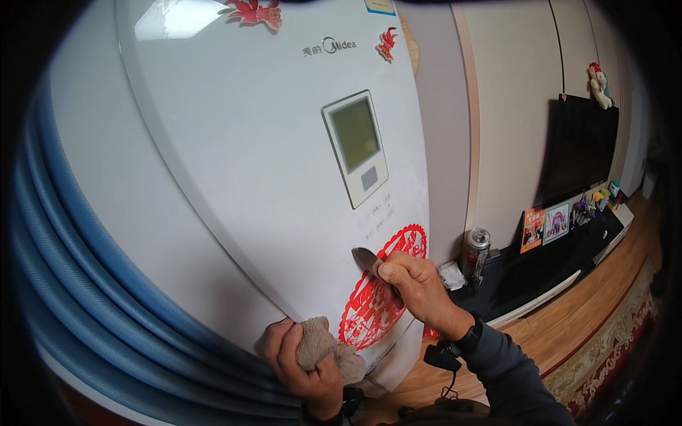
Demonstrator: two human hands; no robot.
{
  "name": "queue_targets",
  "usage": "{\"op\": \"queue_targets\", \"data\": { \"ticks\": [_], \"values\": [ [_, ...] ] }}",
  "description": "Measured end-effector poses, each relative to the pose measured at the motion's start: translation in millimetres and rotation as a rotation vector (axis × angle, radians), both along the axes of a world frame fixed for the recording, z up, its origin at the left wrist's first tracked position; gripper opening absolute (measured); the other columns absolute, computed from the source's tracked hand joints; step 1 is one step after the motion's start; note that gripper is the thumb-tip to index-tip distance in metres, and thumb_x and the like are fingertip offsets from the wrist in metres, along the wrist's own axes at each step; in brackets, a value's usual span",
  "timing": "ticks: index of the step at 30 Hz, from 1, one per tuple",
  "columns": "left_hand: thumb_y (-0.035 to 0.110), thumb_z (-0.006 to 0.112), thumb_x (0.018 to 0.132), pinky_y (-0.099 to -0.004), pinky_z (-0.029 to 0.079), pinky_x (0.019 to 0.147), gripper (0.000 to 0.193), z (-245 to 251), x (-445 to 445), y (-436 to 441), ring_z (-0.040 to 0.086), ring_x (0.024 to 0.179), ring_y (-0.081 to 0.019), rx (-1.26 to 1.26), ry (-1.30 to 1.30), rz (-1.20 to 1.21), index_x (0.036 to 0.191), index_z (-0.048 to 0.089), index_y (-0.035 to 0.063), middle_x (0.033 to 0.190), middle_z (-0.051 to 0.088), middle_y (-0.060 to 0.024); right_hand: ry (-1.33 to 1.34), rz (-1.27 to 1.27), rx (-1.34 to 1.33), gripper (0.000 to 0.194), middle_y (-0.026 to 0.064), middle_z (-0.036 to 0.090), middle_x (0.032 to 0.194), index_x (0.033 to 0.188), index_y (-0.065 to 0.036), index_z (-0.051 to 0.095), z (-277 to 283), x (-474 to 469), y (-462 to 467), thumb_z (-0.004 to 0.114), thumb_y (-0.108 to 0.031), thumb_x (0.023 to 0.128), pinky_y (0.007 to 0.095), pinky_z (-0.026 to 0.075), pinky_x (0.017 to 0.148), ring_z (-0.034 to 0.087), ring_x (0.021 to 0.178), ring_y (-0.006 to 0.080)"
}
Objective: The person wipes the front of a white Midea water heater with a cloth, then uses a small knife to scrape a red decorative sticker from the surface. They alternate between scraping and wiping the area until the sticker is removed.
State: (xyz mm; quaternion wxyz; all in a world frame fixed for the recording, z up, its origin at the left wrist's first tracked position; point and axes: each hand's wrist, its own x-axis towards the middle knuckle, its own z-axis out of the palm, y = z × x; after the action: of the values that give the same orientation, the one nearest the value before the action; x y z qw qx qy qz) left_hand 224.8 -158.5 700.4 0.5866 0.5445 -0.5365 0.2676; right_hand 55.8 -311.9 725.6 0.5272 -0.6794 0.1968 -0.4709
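Note:
My right hand [418,290] grips a metal blade [365,260], probably a knife, whose tip lies at the white front of a Midea standing air conditioner [256,186]. Behind that hand is a red paper-cut decoration [367,314] stuck on the panel. Below and to the left, my left hand [303,362] holds a bunched brown cloth [317,343] against the unit's lower edge. The display panel [354,136] sits higher up, above small printed markings. Two red goldfish ornaments [256,15] [387,45] are fixed near the top. My right hand hides the blade's handle.
Blue curtains [106,255] hang close on the left. To the right stand a black-topped TV cabinet [511,287], a large can-shaped container [476,247], framed pictures [557,223] and a television [583,146]. A patterned rug [602,341] lies on the wooden floor.

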Motion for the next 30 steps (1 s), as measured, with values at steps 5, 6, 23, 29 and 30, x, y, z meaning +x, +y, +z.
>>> {"op": "queue_targets", "data": {
  "ticks": [5, 6, 23, 29, 30],
  "values": [
    [-0.003, 0.058, 0.071, -0.0521, 0.046, 0.113, 0.058, 1.5, 1.3, -0.5, 0.056, 0.126, -0.0373, 0.002, -0.025, -0.004, 0.128, 0.061, -0.0038, 0.134, 0.057, -0.0188, -0.018, -0.006, -0.041, 0.030, 0.0003, 0.064, 0.075, 0.099, -0.001, 0.069, -2.6, 1.9, -2.6, 0.059, -0.024, 0.115, 0.0261, 0.051, 0.063, 0.059, 0.067, 0.0073],
    [-0.003, 0.058, 0.072, -0.0520, 0.046, 0.113, 0.057, 1.0, 0.6, -0.5, 0.057, 0.126, -0.0374, 0.008, -0.006, -0.005, 0.128, 0.061, -0.0039, 0.134, 0.057, -0.0189, -0.003, 0.000, -0.037, 0.031, 0.0002, 0.063, 0.075, 0.098, -0.001, 0.069, -3.3, 2.0, -3.4, 0.059, -0.024, 0.115, 0.0263, 0.051, 0.063, 0.059, 0.067, 0.0074],
    [-0.009, 0.060, 0.068, -0.0510, 0.046, 0.114, 0.060, 2.4, -3.2, 0.2, 0.058, 0.125, -0.0375, 0.002, -0.001, -0.001, 0.128, 0.061, -0.0020, 0.132, 0.059, -0.0175, -0.006, -0.014, -0.090, 0.031, -0.0012, 0.058, 0.072, 0.097, 0.000, 0.068, 1.8, -1.7, -7.7, 0.060, -0.024, 0.115, 0.0264, 0.046, 0.062, 0.053, 0.067, 0.0066],
    [-0.010, 0.061, 0.069, -0.0507, 0.047, 0.112, 0.057, 2.4, -5.4, 0.0, 0.058, 0.124, -0.0376, -0.011, 0.007, 0.004, 0.126, 0.063, -0.0024, 0.131, 0.059, -0.0177, 0.017, 0.001, -0.039, 0.030, -0.0021, 0.055, 0.071, 0.096, -0.001, 0.068, 0.8, -4.0, -6.7, 0.060, -0.024, 0.115, 0.0258, 0.045, 0.063, 0.052, 0.068, 0.0064],
    [-0.011, 0.061, 0.069, -0.0506, 0.047, 0.112, 0.057, 2.6, -5.5, 0.4, 0.058, 0.124, -0.0375, -0.007, 0.005, 0.003, 0.126, 0.063, -0.0024, 0.131, 0.059, -0.0178, 0.011, -0.006, -0.061, 0.030, -0.0021, 0.055, 0.072, 0.096, -0.001, 0.068, 0.7, -4.2, -6.7, 0.061, -0.024, 0.115, 0.0259, 0.045, 0.063, 0.052, 0.068, 0.0065]
  ]
}}
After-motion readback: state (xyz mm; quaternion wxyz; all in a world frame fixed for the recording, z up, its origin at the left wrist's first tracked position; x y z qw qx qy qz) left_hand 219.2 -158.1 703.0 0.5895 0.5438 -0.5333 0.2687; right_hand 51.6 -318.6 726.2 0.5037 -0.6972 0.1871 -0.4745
